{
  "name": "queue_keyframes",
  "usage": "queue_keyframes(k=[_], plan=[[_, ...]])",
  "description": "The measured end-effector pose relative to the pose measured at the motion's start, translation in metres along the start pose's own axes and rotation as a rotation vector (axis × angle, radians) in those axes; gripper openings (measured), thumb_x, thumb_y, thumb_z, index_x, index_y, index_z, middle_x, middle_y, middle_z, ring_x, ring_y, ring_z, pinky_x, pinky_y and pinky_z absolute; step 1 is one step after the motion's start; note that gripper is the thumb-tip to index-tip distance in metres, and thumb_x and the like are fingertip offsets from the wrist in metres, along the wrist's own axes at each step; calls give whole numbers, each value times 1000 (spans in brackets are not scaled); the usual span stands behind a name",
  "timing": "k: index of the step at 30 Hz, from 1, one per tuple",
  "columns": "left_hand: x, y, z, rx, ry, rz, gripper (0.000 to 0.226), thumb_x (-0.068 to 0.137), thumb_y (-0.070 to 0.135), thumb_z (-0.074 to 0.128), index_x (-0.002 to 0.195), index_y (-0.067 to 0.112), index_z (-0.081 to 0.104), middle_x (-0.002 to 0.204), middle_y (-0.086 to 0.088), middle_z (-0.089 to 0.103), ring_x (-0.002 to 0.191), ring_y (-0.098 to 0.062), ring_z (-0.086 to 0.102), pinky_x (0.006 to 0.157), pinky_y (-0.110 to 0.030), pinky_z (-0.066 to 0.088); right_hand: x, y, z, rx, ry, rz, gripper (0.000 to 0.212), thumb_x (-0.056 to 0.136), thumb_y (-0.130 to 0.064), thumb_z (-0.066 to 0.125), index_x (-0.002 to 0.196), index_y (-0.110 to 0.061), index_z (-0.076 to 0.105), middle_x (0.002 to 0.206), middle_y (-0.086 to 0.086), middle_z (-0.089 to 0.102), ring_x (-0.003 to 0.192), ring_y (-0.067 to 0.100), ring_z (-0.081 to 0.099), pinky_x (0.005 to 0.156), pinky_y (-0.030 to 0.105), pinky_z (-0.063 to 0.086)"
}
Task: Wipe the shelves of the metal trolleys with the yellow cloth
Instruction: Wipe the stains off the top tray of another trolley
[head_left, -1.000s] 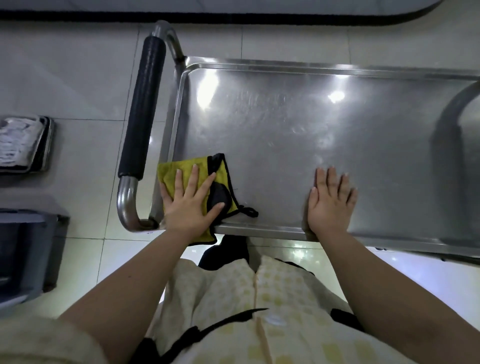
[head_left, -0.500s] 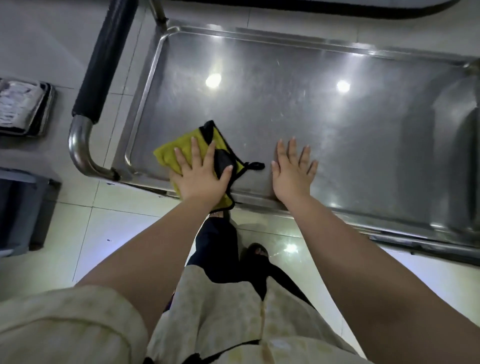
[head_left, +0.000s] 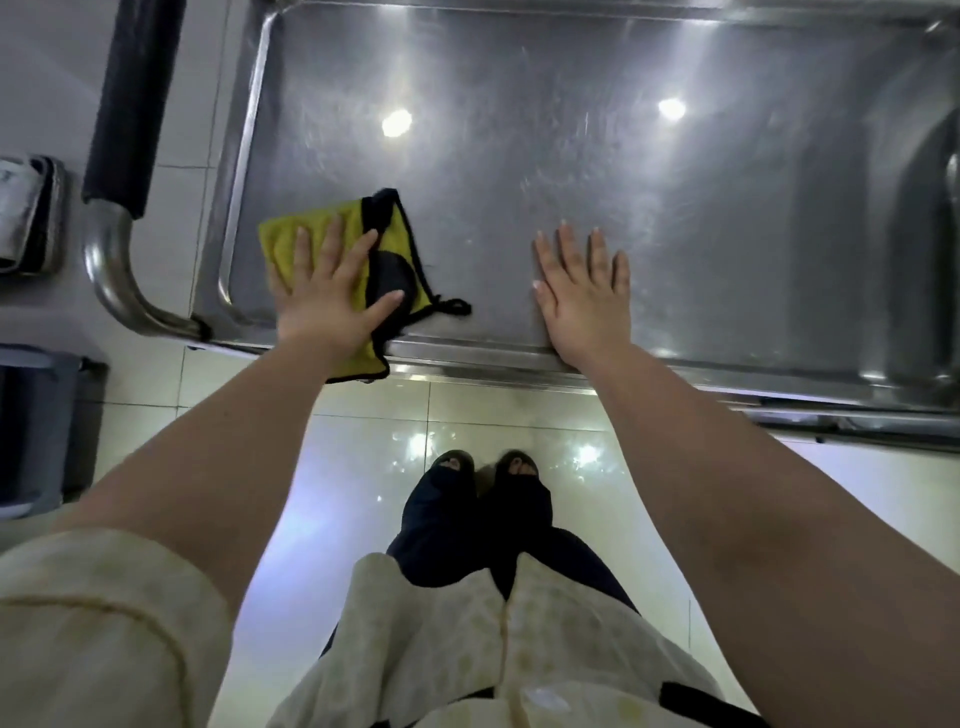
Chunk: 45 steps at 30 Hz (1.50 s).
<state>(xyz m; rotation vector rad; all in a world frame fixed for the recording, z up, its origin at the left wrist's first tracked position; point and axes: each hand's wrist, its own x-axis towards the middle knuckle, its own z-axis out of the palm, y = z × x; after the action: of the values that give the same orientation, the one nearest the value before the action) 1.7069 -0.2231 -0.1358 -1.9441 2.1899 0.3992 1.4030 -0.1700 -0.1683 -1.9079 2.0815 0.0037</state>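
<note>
Two flat hands: left hand (head_left: 332, 296) presses the yellow cloth (head_left: 317, 244) onto the trolley shelf (head_left: 519, 156); right hand (head_left: 584, 293), empty, braces. Maintain overlapping strokes toward unwiped corners.

I see the cloth (head_left: 332, 228) under my left hand (head_left: 332, 301) at the shelf's (head_left: 519, 156) near-left corner, my right hand (head_left: 584, 296) flat to its right.

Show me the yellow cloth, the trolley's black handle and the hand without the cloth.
yellow cloth (head_left: 278, 234): head view, bare yellow corner at its far left.
black handle (head_left: 132, 104): head view, middle of the padded bar.
right hand (head_left: 584, 296): head view, back of the hand.
</note>
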Motion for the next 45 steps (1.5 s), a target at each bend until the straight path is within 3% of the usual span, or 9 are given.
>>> queue_keyframes(k=[4,9,16,19,23,30,35,41,45], plan=[[1,-69,-9,-68,-11,-152,80,77,87,23,146,56,-4,162,15,-14,150,-29,-8,114,-65,4,-1,-3,2,-16,39,9,58,97,-54,-1,153,-39,-6,163,-8,-10,149,27,-12,117,47,-13],[-8,-23,6,-69,47,-267,84,78,84,11,152,45,-3,163,3,-13,148,-36,-9,110,-71,1,-6,-8,5,-50,57,26,58,98,-52,0,154,-36,-4,164,-5,-8,149,29,-10,117,49,-12],[-12,106,23,13,-1,95,78,81,81,8,148,49,-13,161,4,-22,146,-41,-18,108,-72,-3,-10,-13,-2,-56,51,37,58,99,-48,5,155,-36,4,164,-6,-1,150,28,-4,118,50,-7],[-7,124,21,20,-5,213,76,81,82,11,149,52,-7,162,9,-19,147,-36,-18,108,-71,-6,-8,-8,-7,-48,49,37,54,103,-46,12,155,-37,5,164,-8,-1,150,26,-4,119,49,-4],[2,81,14,16,6,248,79,77,88,16,146,57,-7,161,17,-17,149,-25,-16,113,-64,-5,-6,-6,-10,-36,20,35,54,103,-46,16,155,-38,4,163,-9,-3,150,25,-7,119,49,-4],[16,-44,-5,-55,84,-8,81,76,88,20,148,55,2,162,16,-11,150,-24,-11,116,-61,-6,-8,-9,-9,-43,-14,45,55,102,-49,11,154,-38,-2,163,-8,-8,149,25,-13,119,48,-7],[10,-34,1,1,65,-100,79,78,87,13,148,54,-2,163,11,-12,149,-32,-12,112,-66,-10,-13,-18,-7,-43,-39,59,55,103,-47,13,155,-36,-1,163,-7,-9,149,28,-14,119,50,-9],[-12,82,18,52,6,202,78,79,85,8,147,53,-10,160,7,-23,145,-38,-23,106,-71,-12,-17,-15,-21,303,41,122,49,102,-22,38,151,-26,33,161,-4,19,150,26,0,119,45,-9],[-33,136,27,93,-55,360,80,81,82,14,149,49,-14,157,6,-31,144,-37,-26,104,-71,-19,-12,-25,-38,643,206,316,41,101,-16,43,141,-18,48,143,9,51,142,25,31,120,44,11]])
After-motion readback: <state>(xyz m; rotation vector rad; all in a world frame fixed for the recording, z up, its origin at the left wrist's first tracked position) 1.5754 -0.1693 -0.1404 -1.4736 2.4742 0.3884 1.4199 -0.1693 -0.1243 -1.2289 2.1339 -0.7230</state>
